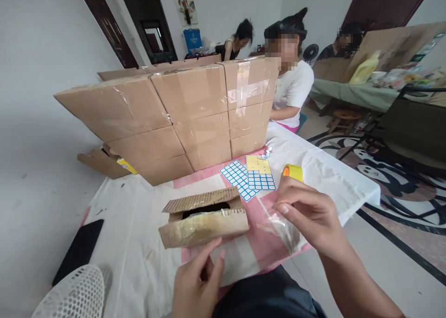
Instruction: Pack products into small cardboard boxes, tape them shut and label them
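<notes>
A small cardboard box [204, 228] lies on the cloth in front of me, its top flaps partly raised. Something black [205, 209] shows through the gap in its top. My left hand [198, 281] is at the near side of this box, thumb and forefinger apart, the forefinger at or close to its lower edge. To the right of the box, my right hand [311, 211] is raised with thumb and forefinger pinched together; what they hold, if anything, is too small to make out. Clear plastic [285, 229] lies below that hand. Just beyond it sits a yellow tape roll [294, 171].
Blue-bordered label sheets [237, 178] lie behind the box. Taped cardboard boxes [198, 118] form a wall across the table. A black flat object [78, 250] and a white perforated basket [75, 292] are at left. A person in a white shirt [292, 88] sits beyond.
</notes>
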`<state>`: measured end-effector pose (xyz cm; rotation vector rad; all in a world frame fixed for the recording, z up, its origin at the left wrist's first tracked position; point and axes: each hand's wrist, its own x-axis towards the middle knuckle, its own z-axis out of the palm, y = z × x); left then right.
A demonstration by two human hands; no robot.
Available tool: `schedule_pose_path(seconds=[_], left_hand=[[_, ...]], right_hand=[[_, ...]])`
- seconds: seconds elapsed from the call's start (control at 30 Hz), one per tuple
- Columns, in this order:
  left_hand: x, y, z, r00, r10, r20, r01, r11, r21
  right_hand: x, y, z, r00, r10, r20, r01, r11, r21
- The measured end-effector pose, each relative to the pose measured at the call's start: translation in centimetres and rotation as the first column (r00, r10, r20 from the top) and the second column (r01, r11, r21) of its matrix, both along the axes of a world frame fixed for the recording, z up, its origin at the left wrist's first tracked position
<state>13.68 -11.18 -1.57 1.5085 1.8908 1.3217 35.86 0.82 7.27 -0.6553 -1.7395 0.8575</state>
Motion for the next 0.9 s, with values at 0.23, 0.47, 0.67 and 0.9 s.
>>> schedule_pose_path(seconds=[0.23,0.47,0.67,0.9], left_hand=[[-4.3,6.6,2.3,0.670,0.040,-0.741,0.080,0.989,0.125],[-4.7,7.2,0.4,0.674,-0.227,-0.703,0.211,0.971,-0.112],[-5.1,6.3,-0.4,0.493,-0.207,-0.845,0.300,0.952,-0.058],[-5.7,6.7,-1.2,0.307,-0.011,-0.952,0.388,0.914,0.115]], right_hand=[[-1.8,1.0,1.9,0.959,0.271,0.081,-0.259,0.956,-0.135],[-7.6,6.5,-3.5,0.954,0.226,0.195,-0.179,0.956,-0.231],[-10.0,9.5,-7.3,0.904,0.022,0.427,0.001,0.999,-0.054],[-9.3,8.8,-7.2,0.839,-0.079,0.539,0.098,0.995,-0.008]])
